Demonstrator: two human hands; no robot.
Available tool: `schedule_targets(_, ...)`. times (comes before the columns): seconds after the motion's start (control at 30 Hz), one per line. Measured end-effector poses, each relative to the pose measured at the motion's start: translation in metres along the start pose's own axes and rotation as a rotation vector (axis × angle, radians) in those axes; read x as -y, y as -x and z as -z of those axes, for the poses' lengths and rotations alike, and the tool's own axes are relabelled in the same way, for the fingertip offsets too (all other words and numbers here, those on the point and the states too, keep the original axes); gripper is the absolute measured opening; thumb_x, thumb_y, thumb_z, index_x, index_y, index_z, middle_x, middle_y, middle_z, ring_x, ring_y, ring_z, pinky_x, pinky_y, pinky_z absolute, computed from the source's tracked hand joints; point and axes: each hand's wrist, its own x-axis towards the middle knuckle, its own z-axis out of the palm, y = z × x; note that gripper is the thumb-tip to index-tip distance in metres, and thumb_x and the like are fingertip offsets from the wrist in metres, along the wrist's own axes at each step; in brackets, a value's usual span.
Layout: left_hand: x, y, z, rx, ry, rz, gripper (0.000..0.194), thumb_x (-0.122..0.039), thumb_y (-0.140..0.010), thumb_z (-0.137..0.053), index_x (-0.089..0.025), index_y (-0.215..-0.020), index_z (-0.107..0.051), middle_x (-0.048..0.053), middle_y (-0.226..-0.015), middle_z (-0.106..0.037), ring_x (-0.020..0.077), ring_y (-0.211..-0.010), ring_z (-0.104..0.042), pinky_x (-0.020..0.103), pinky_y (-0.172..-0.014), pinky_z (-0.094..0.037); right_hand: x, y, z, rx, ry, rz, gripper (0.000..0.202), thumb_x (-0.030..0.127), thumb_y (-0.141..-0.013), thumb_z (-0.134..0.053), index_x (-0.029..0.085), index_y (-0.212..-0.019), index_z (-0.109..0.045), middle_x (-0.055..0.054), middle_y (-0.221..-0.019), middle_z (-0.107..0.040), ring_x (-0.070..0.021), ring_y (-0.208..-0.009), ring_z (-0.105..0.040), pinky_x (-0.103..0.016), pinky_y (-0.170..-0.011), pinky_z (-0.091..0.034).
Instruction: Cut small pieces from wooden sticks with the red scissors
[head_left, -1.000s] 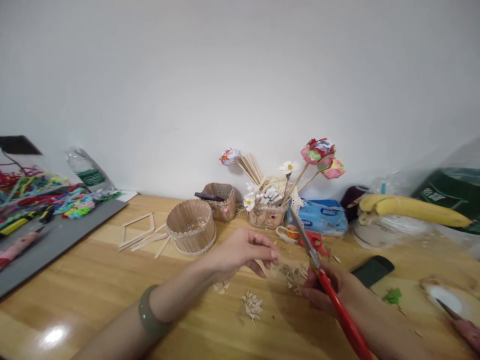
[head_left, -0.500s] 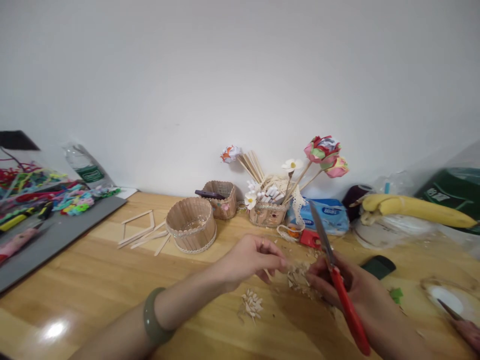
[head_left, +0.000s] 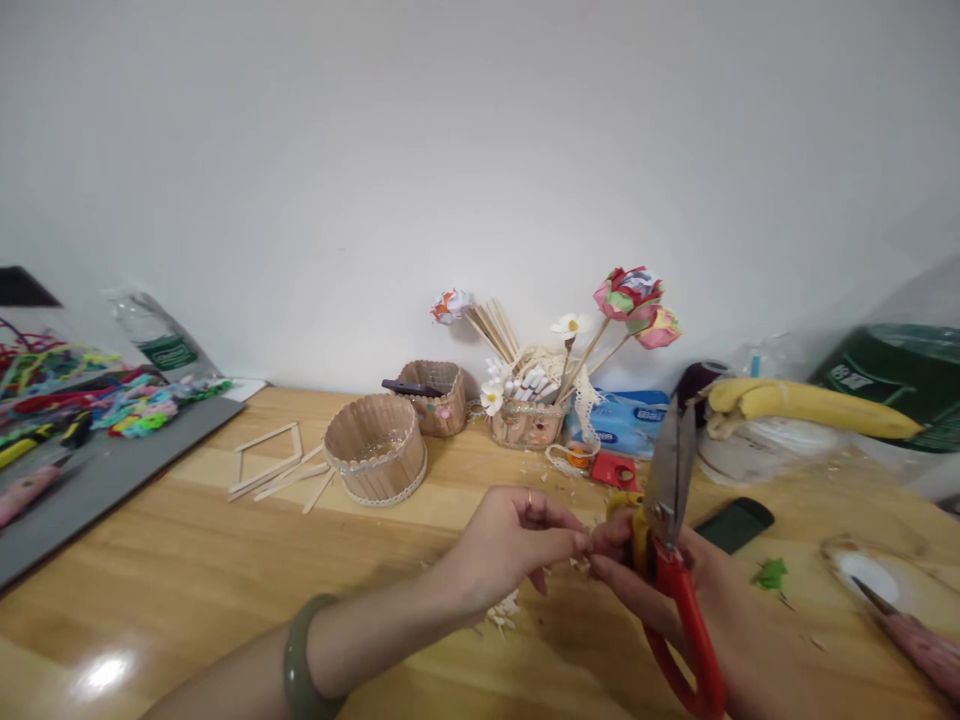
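Red and yellow scissors (head_left: 670,490) point upward in my right hand (head_left: 697,590), their handles hooked around its fingers. My left hand (head_left: 517,550) pinches at its fingertips, which meet those of my right hand; whatever small bit lies between them is too small to make out. Below my left hand sits a small pile of pale wood chips (head_left: 504,608), partly covered by it. More pale scraps show around the fingertips. A round wooden-stick basket (head_left: 375,450) stands to the left of the hands.
Behind stand a smaller basket with a phone (head_left: 412,388), a flower-filled basket (head_left: 529,425) and a blue tissue pack (head_left: 626,420). Loose sticks (head_left: 266,465) lie left. At right are bananas (head_left: 817,402), a dark green object (head_left: 735,525) and a pink-handled knife (head_left: 911,635).
My hands have come together at the fingertips. The scissors have turned, so both blades and the yellow handle now show. The whole view has shifted slightly.
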Motion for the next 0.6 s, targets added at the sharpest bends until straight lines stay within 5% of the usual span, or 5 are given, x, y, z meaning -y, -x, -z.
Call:
schedule_targets(0.3, -0.001, 0.0, 0.003, 0.041, 0.018, 0.042, 0.015, -0.024, -0.055, -0.066, -0.012, -0.061, -0.062, -0.003, -0.053, -0.055, 0.0049, -0.044, -0.042, 0.018, -0.04, -0.038, -0.014, -0.002, 0.003, 0.105, -0.049, -0.021, 0.019, 0.037, -0.066, -0.064, 0.021, -0.065, -0.054, 0.002, -0.056, -0.055, -0.0145, -0.052, -0.05, -0.026, -0.049, -0.041)
schedule_targets(0.6, -0.003, -0.002, 0.009, 0.128, -0.065, 0.103, 0.011, -0.02, -0.055, -0.068, -0.012, -0.062, -0.066, -0.002, -0.059, -0.061, 0.0066, -0.051, -0.051, 0.018, -0.045, -0.043, 0.009, -0.002, 0.007, 0.212, -0.031, -0.074, 0.026, 0.039, -0.058, -0.067, 0.022, -0.058, -0.048, 0.006, -0.049, -0.045, -0.0113, -0.044, -0.041, -0.023, -0.044, -0.036)
